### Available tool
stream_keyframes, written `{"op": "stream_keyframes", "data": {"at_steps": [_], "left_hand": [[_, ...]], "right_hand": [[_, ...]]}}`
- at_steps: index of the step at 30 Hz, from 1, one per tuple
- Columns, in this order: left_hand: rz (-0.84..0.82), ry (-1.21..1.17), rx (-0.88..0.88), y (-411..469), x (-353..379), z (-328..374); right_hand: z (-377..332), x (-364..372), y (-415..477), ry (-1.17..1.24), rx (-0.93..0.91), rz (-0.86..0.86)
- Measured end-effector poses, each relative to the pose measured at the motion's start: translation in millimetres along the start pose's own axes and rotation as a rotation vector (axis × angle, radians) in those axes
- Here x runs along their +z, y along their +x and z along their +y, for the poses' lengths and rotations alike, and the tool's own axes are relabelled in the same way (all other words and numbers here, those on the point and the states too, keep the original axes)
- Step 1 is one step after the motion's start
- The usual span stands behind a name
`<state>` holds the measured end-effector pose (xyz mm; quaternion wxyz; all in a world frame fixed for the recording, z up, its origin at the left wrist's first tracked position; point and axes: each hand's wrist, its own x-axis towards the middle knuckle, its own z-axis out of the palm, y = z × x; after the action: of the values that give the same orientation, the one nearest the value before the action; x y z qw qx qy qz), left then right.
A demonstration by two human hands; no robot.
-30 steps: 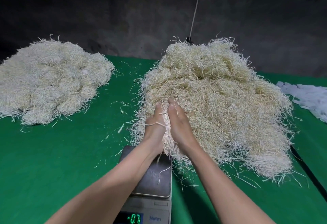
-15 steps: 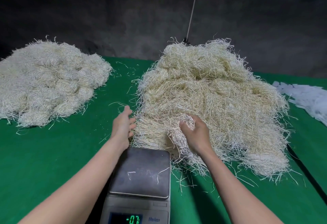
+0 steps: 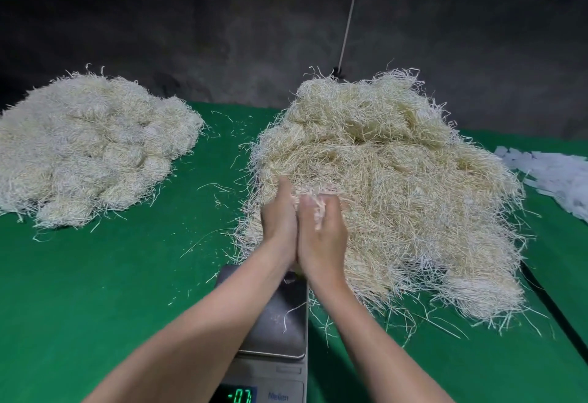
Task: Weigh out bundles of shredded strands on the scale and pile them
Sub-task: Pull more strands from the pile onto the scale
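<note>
My left hand [image 3: 278, 218] flat against a clump of strands [image 3: 318, 211], my right hand [image 3: 323, 230] curled round it, just beyond the scale [image 3: 276, 323], green table [image 3: 95, 291] beneath, dark wall [image 3: 191, 36] behind

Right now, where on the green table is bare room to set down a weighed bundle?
Widest: the green cloth front left, between the bundled pile and the scale. A narrower lane, strewn with strands, runs between that pile and the loose heap. Crowded: the heap's near edge, where the left hand and right hand meet.
</note>
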<state>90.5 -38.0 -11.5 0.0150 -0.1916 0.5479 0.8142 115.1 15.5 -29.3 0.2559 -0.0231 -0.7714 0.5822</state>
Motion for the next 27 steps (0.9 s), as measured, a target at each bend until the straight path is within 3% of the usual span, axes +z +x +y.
{"op": "stream_keyframes", "data": {"at_steps": [5, 10, 14, 17, 21, 23, 27], "left_hand": [[-0.002, 0.107, -0.070, -11.4, -7.5, -18.8], [0.028, 0.235, 0.077, 2.8, -31.2, -8.6], [-0.026, 0.332, 0.134, 7.9, -48.8, -9.0], [-0.088, 0.495, 0.266, 9.0, -59.5, -11.3], [-0.073, 0.375, 0.214, 9.8, -83.7, -12.9], [-0.017, 0.293, 0.144, 3.1, -102.1, -22.5], [-0.004, 0.015, -0.125, 2.2, -107.0, -27.4]], "right_hand": [[4.4, -5.9, 7.3, 0.146, 0.156, 0.025], [21.0, 12.2, -16.6, 0.182, 0.371, -0.251], [24.6, 2.0, -3.6, 0.342, 0.405, -0.372], [27.2, 6.6, -14.5, 0.311, 0.413, -0.585], [28.0, 20.7, -18.1, 0.477, 0.607, -0.329], [33.3, 27.5, -15.4, 0.534, 0.592, -0.209], [28.0, 54.1, -31.6, 0.393, 0.446, -0.305]]}}
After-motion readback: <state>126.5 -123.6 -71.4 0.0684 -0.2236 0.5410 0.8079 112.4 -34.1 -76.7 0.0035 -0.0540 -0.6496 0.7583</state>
